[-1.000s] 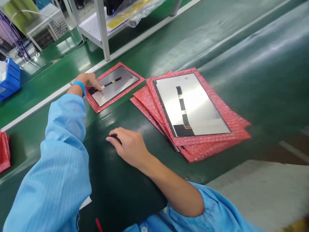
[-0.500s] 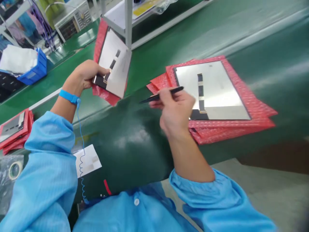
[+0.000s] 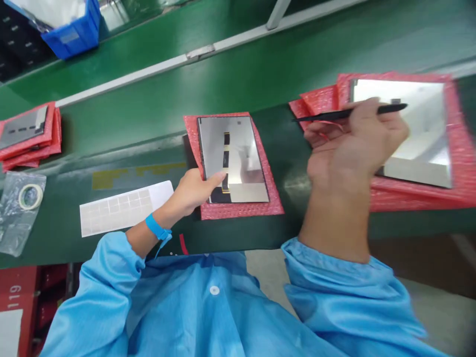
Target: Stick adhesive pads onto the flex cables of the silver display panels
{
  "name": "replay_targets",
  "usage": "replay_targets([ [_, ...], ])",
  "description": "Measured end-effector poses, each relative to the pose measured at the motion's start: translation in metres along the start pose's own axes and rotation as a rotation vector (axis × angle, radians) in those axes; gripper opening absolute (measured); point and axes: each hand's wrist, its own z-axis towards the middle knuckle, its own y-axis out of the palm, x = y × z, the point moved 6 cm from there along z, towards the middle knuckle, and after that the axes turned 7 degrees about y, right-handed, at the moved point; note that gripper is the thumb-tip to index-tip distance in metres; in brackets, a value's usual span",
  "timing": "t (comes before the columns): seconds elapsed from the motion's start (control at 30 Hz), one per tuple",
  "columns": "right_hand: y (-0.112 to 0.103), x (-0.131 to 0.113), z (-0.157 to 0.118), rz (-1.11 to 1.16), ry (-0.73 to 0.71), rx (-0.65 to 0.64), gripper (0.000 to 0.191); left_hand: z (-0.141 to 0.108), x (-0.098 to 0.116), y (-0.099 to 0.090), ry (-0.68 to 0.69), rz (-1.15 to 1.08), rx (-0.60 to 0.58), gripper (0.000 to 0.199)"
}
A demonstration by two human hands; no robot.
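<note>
My left hand (image 3: 195, 191) grips the lower left edge of a display panel (image 3: 247, 153), thumb on its silvery back near the dark flex cable (image 3: 226, 158). Red bubble wrap (image 3: 241, 211) lies under that panel, low over the front of the bench. Slim black tweezers (image 3: 327, 116) are pinched in my right hand (image 3: 357, 144), their pointed end toward the left. Behind this hand, another display panel (image 3: 416, 139) rests on a stack of red bubble wrap (image 3: 420, 196); the hand covers its left part.
A sheet of pale square stickers (image 3: 115, 213) lies left of my left hand. More wrapped panels (image 3: 28, 131) are stacked at the far left, above a clear bag (image 3: 15, 213) with a tape roll (image 3: 30, 197). A blue bin (image 3: 72, 37) stands at the back, beyond a metal rail (image 3: 130, 79).
My left hand has brought the panel and its red wrap from a raised, tilted position at the back down toward me, now nearly flat. My right hand keeps the tweezers. The view has shifted.
</note>
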Motion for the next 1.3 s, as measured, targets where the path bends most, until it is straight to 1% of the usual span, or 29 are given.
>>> replay_targets([
  [0.07,0.021,-0.011,-0.020,0.003,0.024,0.018,0.027,-0.017,0.004,-0.015,0.016,0.175,-0.016,0.034],
  [0.1,0.034,-0.017,-0.030,-0.003,0.035,0.002,0.026,-0.024,0.006,-0.025,0.032,0.262,-0.015,0.036],
  [0.17,0.069,-0.029,-0.052,-0.020,0.042,-0.088,0.025,-0.035,0.006,-0.049,0.076,0.420,0.023,0.031],
  [0.23,0.111,-0.035,-0.075,-0.041,0.061,-0.276,0.026,-0.038,-0.002,-0.075,0.129,0.551,0.101,0.023],
  [0.3,0.152,-0.027,-0.097,-0.068,0.146,-0.492,0.028,-0.035,-0.019,-0.095,0.182,0.648,0.167,0.031],
  [0.33,0.169,-0.019,-0.107,-0.075,0.189,-0.566,0.030,-0.032,-0.030,-0.103,0.205,0.683,0.186,0.038],
  [0.37,0.182,-0.010,-0.114,-0.078,0.228,-0.611,0.032,-0.030,-0.040,-0.107,0.226,0.708,0.194,0.043],
  [0.43,0.199,0.007,-0.123,-0.070,0.266,-0.632,0.034,-0.027,-0.056,-0.111,0.258,0.732,0.198,0.047],
  [0.47,0.203,0.014,-0.125,-0.065,0.270,-0.625,0.035,-0.027,-0.061,-0.111,0.281,0.750,0.201,0.047],
  [0.53,0.203,0.023,-0.126,-0.072,0.265,-0.596,0.034,-0.030,-0.063,-0.108,0.342,0.810,0.212,0.047],
  [0.63,0.197,0.023,-0.124,-0.116,0.252,-0.561,0.031,-0.033,-0.058,-0.103,0.415,0.898,0.217,0.047],
  [0.8,0.194,0.011,-0.126,-0.195,0.257,-0.556,0.027,-0.035,-0.054,-0.100,0.435,0.940,0.219,0.047],
  [1.0,0.195,0.010,-0.127,-0.238,0.271,-0.563,0.026,-0.034,-0.053,-0.098,0.411,0.927,0.202,0.047],
  [1.13,0.197,0.010,-0.125,-0.212,0.273,-0.566,0.018,-0.033,-0.053,-0.098,0.405,0.930,0.201,0.046],
  [1.3,0.199,0.013,-0.123,-0.168,0.239,-0.535,0.019,-0.032,-0.054,-0.102,0.424,0.929,0.210,0.047],
])
